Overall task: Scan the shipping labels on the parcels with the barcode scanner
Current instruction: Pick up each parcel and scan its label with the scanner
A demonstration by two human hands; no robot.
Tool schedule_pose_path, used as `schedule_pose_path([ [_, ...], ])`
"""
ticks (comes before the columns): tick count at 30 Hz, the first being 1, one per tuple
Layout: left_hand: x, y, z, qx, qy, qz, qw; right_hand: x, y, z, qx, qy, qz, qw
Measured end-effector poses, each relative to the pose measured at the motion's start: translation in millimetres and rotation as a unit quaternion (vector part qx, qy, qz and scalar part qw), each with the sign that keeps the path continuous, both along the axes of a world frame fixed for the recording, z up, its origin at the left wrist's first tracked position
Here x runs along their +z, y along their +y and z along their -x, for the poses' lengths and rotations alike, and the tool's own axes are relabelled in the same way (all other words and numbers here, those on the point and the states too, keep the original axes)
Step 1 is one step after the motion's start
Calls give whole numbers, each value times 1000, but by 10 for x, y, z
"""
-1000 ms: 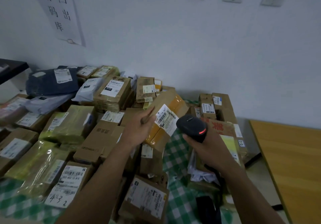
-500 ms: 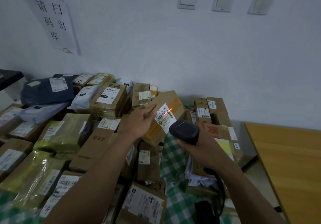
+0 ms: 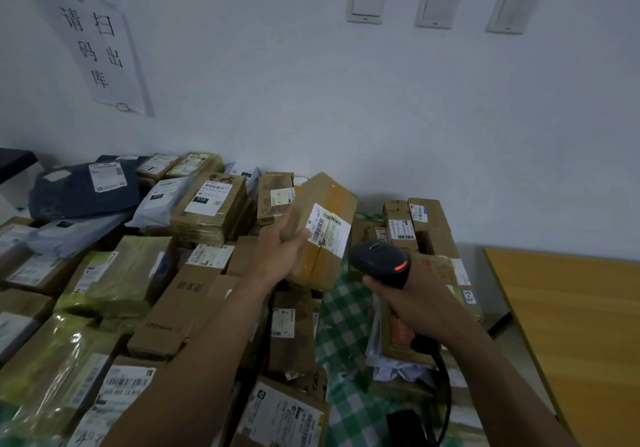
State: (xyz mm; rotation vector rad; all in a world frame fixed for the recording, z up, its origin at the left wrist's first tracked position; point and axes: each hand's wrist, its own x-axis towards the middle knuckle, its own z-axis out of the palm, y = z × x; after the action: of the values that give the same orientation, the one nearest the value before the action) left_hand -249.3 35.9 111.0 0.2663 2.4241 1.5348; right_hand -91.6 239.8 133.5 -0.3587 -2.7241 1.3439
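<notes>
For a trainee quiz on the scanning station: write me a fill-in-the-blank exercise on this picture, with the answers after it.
1. The left hand holds up a cardboard parcel with a white shipping ____ on it.
2. The right hand grips the black barcode scanner, whose indicator light glows ____.
3. The wall above bears ____ switches.
4. The checked cloth is white and ____.
Missing words: label; red; three; green.

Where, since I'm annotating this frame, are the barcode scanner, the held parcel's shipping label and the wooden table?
barcode scanner (image 3: 377, 260): head view, its black head.
shipping label (image 3: 329, 230): head view, sticker's middle.
wooden table (image 3: 571, 325): head view, bare top.
</notes>
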Motion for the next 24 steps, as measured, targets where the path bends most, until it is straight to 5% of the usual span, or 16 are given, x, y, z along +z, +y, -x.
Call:
schedule_pose_path([
  [3, -59, 150, 2, 27, -95, -140, 985, -14, 244, -11, -46, 1, 19, 999],
  [8, -157, 481, -1, 34, -98, -186, 977, -48, 562, -116, -91, -18, 39, 995],
  [16, -578, 637, -315, 67, -63, -62, 994, -298, 684, -277, -118, -78, 46, 989],
  [24, -1211, 552, -895, -3, -62, 115, 991, -548, 656, -307, -134, -105, 44, 984],
])
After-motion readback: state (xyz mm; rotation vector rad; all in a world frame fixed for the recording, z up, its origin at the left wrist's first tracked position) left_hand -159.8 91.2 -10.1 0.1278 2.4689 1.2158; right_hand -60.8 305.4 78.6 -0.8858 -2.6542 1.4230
